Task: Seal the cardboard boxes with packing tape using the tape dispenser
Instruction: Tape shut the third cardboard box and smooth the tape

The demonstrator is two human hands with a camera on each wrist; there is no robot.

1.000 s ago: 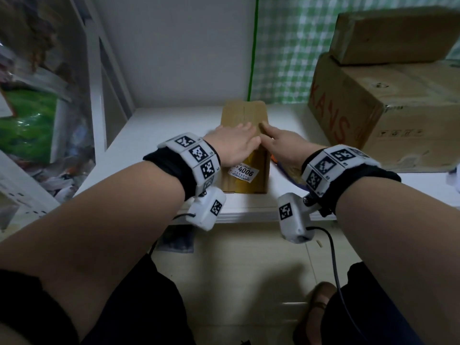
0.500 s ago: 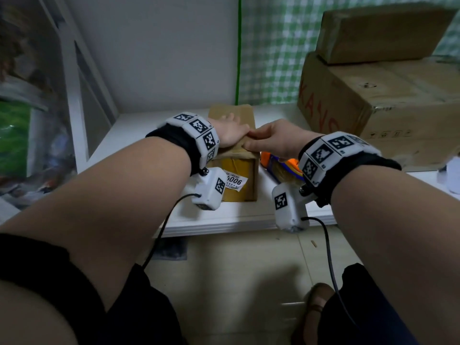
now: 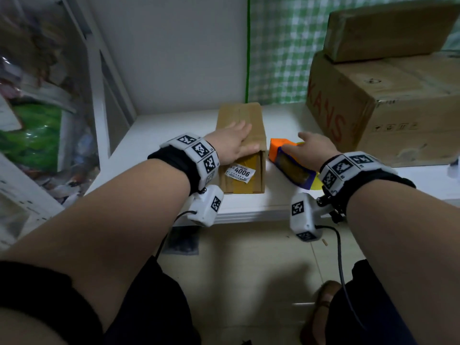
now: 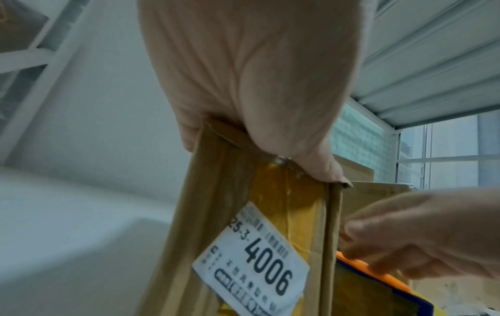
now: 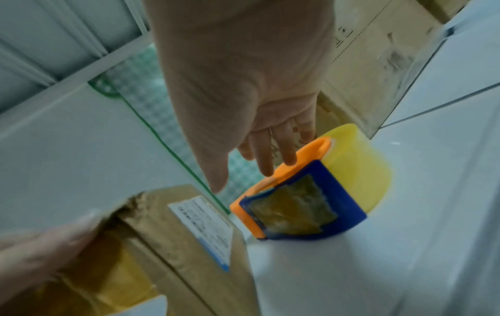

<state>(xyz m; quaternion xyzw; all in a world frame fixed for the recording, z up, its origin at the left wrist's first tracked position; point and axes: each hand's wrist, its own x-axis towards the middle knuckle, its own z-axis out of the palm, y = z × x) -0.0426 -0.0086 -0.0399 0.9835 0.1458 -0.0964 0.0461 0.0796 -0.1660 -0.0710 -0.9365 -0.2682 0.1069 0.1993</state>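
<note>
A small brown cardboard box (image 3: 251, 118) with a "4006" label lies on the white shelf (image 3: 154, 138). My left hand (image 3: 232, 143) lies flat on its near top edge, fingers straight; the left wrist view shows the palm (image 4: 251, 85) pressing the box (image 4: 243, 213). Right of the box lies the tape dispenser (image 3: 291, 168), orange and blue with a yellow roll. My right hand (image 3: 313, 148) reaches over it. In the right wrist view its straight fingers (image 5: 270, 158) touch the orange rim of the dispenser (image 5: 297, 205), not curled round it.
A large cardboard box (image 3: 388, 108) stands at the right of the shelf, close behind the dispenser, with a smaller box (image 3: 388, 28) on top. A white frame (image 3: 99, 95) bounds the shelf on the left. Green checked cloth (image 3: 278, 46) hangs at the back.
My right hand has left the small box's top and moved right onto the tape dispenser. My left hand has stayed on the box.
</note>
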